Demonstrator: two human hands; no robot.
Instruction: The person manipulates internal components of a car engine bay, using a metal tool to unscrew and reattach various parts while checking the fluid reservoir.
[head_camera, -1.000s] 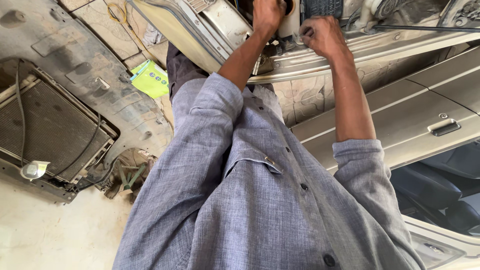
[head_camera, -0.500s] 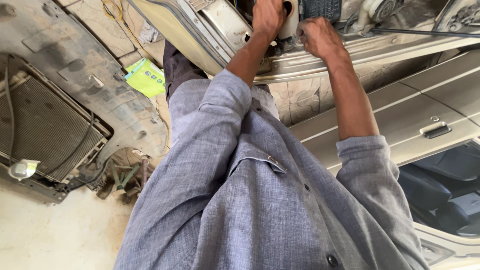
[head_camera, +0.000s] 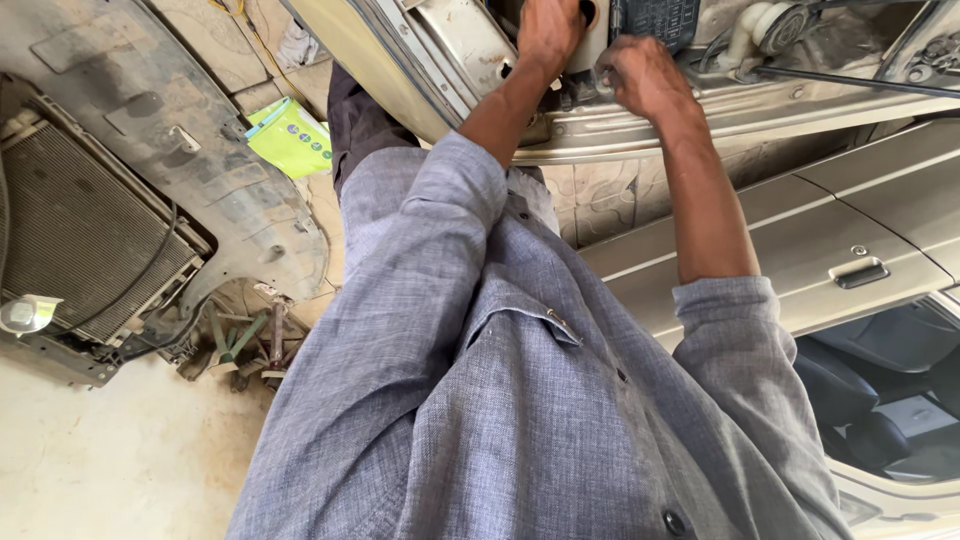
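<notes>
Both my arms, in grey shirt sleeves, reach up into the open engine bay of a beige car (head_camera: 700, 115). My left hand (head_camera: 550, 32) goes into a dark gap beside a pale metal bracket (head_camera: 455, 45), and its fingers are hidden inside. Just right of it, my right hand (head_camera: 640, 75) is curled at the metal front edge, below a black ribbed box (head_camera: 655, 18). What either hand grips is hidden.
A detached grey bumper panel (head_camera: 200, 150) and a radiator (head_camera: 80, 235) lie on the floor at left. A green packet (head_camera: 290, 135) and rusty tools (head_camera: 250, 340) lie close by. A beige car door with handle (head_camera: 860, 272) is at right. A thin prop rod (head_camera: 860, 82) crosses the bay.
Both hands stay at the same spot in the engine bay. The view has shifted a little, and the left hand sits slightly deeper in the gap.
</notes>
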